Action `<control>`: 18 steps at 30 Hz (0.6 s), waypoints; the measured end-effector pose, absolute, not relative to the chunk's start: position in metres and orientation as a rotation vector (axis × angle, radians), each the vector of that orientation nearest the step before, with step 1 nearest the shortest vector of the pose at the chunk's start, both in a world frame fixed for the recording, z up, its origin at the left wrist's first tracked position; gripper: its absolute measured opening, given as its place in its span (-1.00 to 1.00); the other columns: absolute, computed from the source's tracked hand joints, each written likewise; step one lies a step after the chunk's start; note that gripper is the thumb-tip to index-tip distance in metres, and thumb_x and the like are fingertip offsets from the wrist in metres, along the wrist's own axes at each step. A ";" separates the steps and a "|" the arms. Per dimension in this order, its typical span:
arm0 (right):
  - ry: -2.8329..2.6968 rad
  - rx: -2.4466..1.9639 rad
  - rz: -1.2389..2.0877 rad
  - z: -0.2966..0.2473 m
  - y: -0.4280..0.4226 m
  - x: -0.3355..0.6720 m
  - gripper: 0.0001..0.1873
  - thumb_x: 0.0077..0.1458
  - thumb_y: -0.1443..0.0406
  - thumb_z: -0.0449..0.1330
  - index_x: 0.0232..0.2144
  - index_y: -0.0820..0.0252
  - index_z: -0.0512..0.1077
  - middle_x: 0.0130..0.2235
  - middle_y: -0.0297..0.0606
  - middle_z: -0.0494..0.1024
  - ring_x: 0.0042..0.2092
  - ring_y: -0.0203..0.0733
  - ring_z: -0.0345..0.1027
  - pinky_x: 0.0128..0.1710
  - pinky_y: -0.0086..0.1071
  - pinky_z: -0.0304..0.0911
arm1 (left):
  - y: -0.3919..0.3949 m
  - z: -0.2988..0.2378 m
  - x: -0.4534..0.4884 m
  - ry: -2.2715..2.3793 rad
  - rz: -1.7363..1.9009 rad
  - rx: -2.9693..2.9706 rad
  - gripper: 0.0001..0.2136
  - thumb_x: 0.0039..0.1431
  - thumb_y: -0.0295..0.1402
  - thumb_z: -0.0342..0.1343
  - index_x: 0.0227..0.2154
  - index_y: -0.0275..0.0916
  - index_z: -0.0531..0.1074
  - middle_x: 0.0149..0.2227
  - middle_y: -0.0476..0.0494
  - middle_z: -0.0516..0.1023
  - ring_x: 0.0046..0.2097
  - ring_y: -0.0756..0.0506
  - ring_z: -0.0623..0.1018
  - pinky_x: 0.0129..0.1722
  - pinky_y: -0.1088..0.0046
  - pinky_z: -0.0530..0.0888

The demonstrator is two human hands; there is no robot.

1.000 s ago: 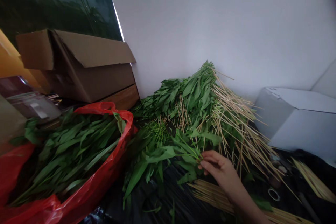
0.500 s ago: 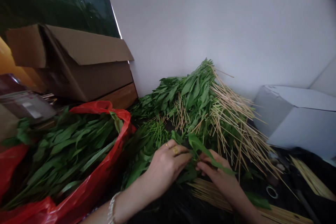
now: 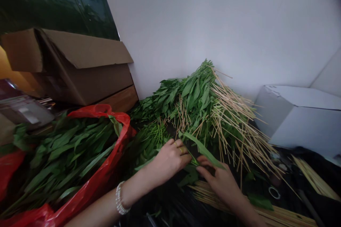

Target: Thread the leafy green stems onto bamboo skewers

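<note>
The right hand [image 3: 220, 177] pinches a small bunch of greens [image 3: 204, 149], which is between the two hands, in front of the big pile. The left hand [image 3: 172, 156] bends its fingers over the bunch; I can't tell how tight it holds. This bunch doesn't look finished. By the wall, a big leafy pile [image 3: 197, 94] with thin sticks [image 3: 234, 110] looks done. Lots seems left: the red bag [image 3: 125, 122] is full of leaves, and more sticks lie near the right hand.
</note>
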State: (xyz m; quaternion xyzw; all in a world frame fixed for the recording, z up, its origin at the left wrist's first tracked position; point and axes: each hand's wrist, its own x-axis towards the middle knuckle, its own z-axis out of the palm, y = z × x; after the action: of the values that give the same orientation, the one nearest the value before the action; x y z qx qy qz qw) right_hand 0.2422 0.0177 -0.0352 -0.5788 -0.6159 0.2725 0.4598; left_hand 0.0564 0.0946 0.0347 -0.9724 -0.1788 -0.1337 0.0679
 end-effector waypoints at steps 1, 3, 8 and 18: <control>-1.540 -1.444 0.655 -0.035 0.017 0.243 -0.87 0.06 0.22 0.15 -0.34 0.07 0.47 -0.31 -0.32 0.59 -0.27 -0.16 0.48 -0.19 -0.31 0.33 | 0.096 0.037 0.054 -0.558 -0.401 -2.980 -0.84 0.29 -0.31 0.02 -0.27 -0.19 0.51 -0.33 -0.09 0.54 -0.20 -0.11 0.40 -0.27 0.36 0.22; -1.585 -1.459 0.610 -0.034 0.017 0.243 -0.87 0.08 0.24 0.14 -0.35 0.07 0.48 -0.32 -0.32 0.59 -0.25 -0.15 0.48 -0.20 -0.32 0.32 | 0.097 0.041 0.051 -0.568 -0.403 -3.090 -0.83 0.29 -0.32 0.01 -0.24 -0.18 0.51 -0.33 -0.08 0.54 -0.22 -0.08 0.41 -0.25 0.39 0.26; -1.685 -1.449 0.426 -0.037 0.016 0.239 -0.86 0.12 0.27 0.10 -0.33 0.09 0.47 -0.30 -0.31 0.57 -0.23 -0.17 0.46 -0.20 -0.34 0.30 | 0.098 0.040 0.052 -0.566 -0.320 -3.069 -0.83 0.27 -0.37 0.03 -0.36 -0.21 0.51 -0.37 -0.08 0.51 -0.22 -0.08 0.41 -0.23 0.40 0.28; -1.872 -1.500 0.116 -0.051 0.017 0.238 -0.81 0.19 0.34 0.05 -0.22 0.11 0.44 -0.24 -0.26 0.57 -0.20 -0.11 0.42 -0.13 -0.23 0.19 | 0.100 0.033 0.057 -0.451 -0.142 -2.842 -0.90 0.17 -0.40 0.16 -0.45 -0.24 0.43 -0.40 -0.08 0.49 -0.21 -0.13 0.41 -0.28 0.35 0.27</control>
State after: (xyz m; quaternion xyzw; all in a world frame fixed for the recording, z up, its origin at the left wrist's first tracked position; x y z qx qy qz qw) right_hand 0.2381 0.0170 -0.0511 -0.5822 -0.7268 0.0452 0.3616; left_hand 0.0570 0.1004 0.0334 -0.9781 -0.1552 -0.0490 0.1298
